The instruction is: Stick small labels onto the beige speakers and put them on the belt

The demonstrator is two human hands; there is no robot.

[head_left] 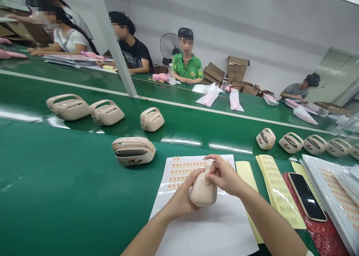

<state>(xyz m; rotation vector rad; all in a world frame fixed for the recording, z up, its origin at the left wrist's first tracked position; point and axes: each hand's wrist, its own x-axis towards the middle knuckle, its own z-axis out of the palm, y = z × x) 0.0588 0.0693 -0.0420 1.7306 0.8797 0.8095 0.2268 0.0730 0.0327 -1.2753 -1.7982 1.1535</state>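
My left hand wraps around a small cream device with a carrying handle, its end turned towards me. Thumb and fingers of my right hand are closed at its upper end, beside the handle and a small round spot. Whether a small piece is also pinched there is hidden. Under both hands lies a white sheet with rows of small orange-and-white stickers. To the left stands a similar device with a dark oval panel and a printed flower-like pattern.
More cream devices stand at the left and right on the green bench. Yellow label sheets, a phone and stacked sticker sheets lie right. A slanted post rises behind; several people sit beyond.
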